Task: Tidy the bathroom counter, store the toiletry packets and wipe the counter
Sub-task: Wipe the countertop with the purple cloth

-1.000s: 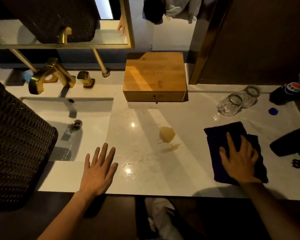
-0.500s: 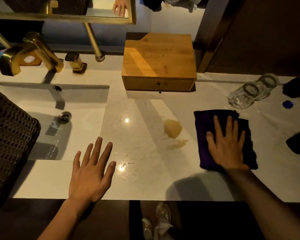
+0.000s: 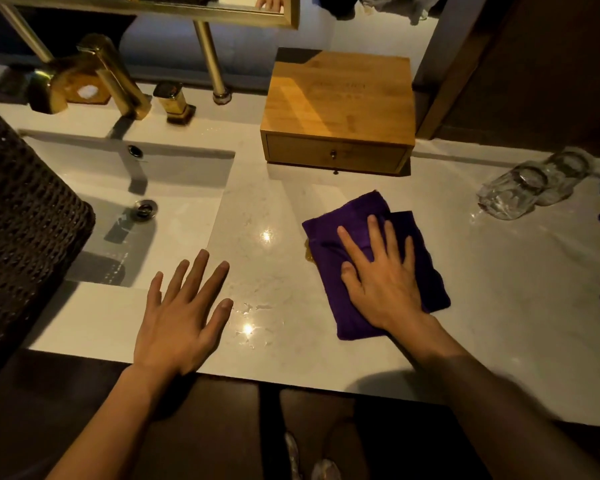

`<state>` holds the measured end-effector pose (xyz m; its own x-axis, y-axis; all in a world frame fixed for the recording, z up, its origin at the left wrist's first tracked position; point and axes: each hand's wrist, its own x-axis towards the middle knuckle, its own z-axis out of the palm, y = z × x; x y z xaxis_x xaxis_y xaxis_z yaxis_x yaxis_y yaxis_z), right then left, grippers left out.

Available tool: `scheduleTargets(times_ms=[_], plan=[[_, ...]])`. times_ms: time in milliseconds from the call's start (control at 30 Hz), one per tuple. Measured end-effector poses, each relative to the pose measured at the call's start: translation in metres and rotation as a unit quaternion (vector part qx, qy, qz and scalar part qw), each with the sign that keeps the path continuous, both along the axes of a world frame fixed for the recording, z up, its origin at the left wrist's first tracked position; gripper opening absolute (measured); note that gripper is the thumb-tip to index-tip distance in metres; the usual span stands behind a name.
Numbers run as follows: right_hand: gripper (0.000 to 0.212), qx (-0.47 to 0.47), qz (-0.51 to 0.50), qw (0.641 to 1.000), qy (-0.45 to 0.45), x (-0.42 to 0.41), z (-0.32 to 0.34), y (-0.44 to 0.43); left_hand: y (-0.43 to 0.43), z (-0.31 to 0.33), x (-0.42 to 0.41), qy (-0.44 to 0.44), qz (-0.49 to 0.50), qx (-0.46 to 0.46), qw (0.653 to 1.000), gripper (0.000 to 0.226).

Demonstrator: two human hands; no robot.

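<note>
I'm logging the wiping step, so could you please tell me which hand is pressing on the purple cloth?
The right hand lies flat on the purple cloth; the left hand is spread over the bare counter beside the sink.

Two bare forearms reach into view from the bottom edge, neither covered by a sleeve, cuff, watch or bracelet. The left hand is ungloved and ringless, its nails trimmed short and unpainted. The right hand is likewise bare, with no ring on any visible finger. Below the arms, in deep shadow, the person's legs appear in dark clothing, and a pair of pale, light-coloured shoes shows at the frame's lower edge, blurred and dim.
</note>
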<state>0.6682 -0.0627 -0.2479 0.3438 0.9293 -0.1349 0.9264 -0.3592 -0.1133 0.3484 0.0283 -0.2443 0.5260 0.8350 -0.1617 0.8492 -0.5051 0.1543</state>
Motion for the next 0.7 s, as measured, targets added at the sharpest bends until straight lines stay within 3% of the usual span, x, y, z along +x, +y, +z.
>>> scheduleTargets(times_ms=[233,467,700], plan=[[0.062,-0.008,-0.058,0.998,0.01,0.041,0.001,-0.065,-0.01,-0.003,-0.003,0.005,0.08,0.004,0.997,0.059],[0.065,-0.016,-0.12,0.993,-0.019,0.062,-0.003,0.012,-0.003,-0.001,-0.001,-0.006,0.077,0.002,0.997,0.06],[0.064,0.003,0.03,1.0,0.004,-0.007,0.002,0.051,-0.004,0.001,0.0,-0.023,0.08,0.0,0.997,0.061]])
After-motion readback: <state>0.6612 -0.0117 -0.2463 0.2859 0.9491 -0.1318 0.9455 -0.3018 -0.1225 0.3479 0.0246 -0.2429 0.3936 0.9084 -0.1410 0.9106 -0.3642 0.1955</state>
